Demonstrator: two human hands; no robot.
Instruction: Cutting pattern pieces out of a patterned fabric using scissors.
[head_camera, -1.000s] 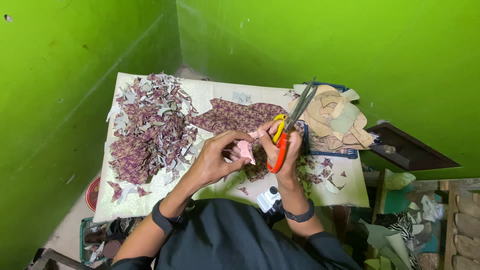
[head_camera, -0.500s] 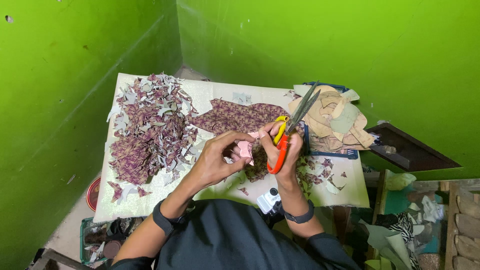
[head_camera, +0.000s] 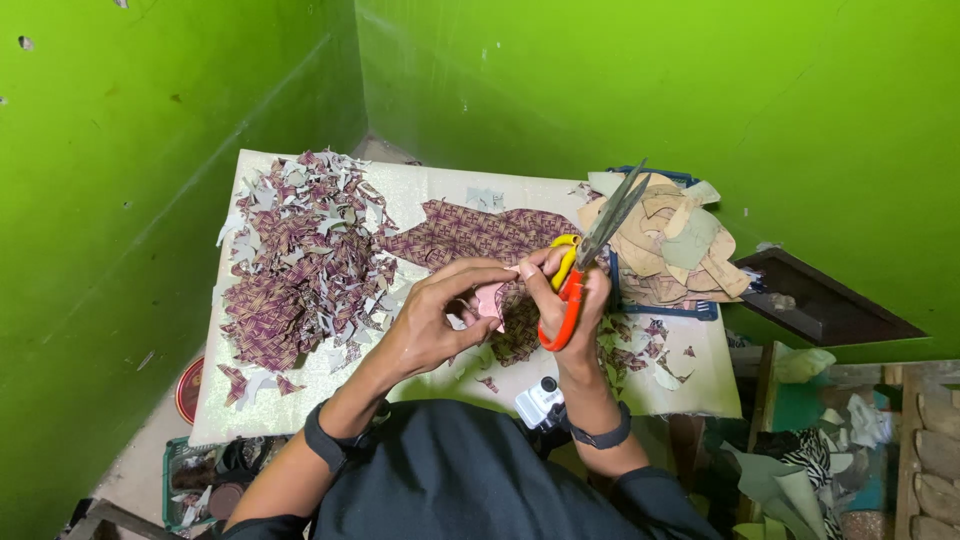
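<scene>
I see left hand (head_camera: 425, 325) pinching a small pink cutout (head_camera: 490, 300) at counter (head_camera: 450, 190) centre. Right hand (head_camera: 570, 295) grips the orange-and-yellow scissors (head_camera: 590, 250), blades narrowly parted, pointing up-right. Purple patterned scraps (head_camera: 300, 260) piled left, tan offcuts (head_camera: 670, 240) right.

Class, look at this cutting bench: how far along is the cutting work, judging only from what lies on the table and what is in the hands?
Done: a large heap of cut purple patterned pieces covers the table's left side. In hand: the left hand pinches a small pink piece, while the right hand holds orange-handled scissors, blades pointing away. Left: a larger uncut purple patterned sheet lies mid-table, and a stack of tan pieces sits on the right.
</scene>
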